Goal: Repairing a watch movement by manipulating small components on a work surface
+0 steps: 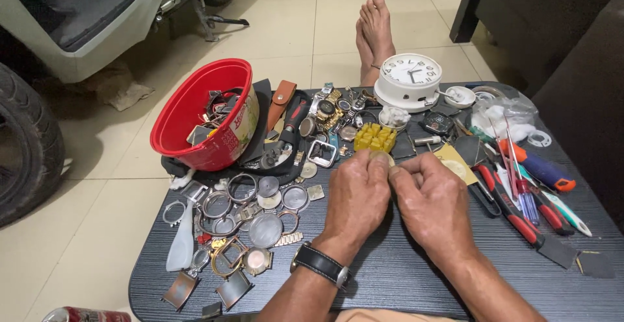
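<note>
Left hand (356,195) and right hand (430,200) are pinching a tiny, likely light, slippery watch part (389,163) together at fingertips, above the dark table (390,276).

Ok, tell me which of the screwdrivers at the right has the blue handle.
The blue-handled screwdriver with an orange end, lying farthest right on the table; the red-handled tools lie nearer the right hand.

A dark, matt wood-grain table top (403,276) is seen under the left hand (356,195) and right hand (432,202), and a smooth black leather-like strap with a metal buckle (320,265) is worn on the left wrist. Left of the left hand, shiny metal watch cases (260,221) and a glossy red plastic bowl (195,111) are seen. Beyond the fingertips, a matt yellow plastic block (375,137) and a smooth white plastic clock (409,80) are seen; right of the right hand, plastic-handled tools (520,205).
</note>
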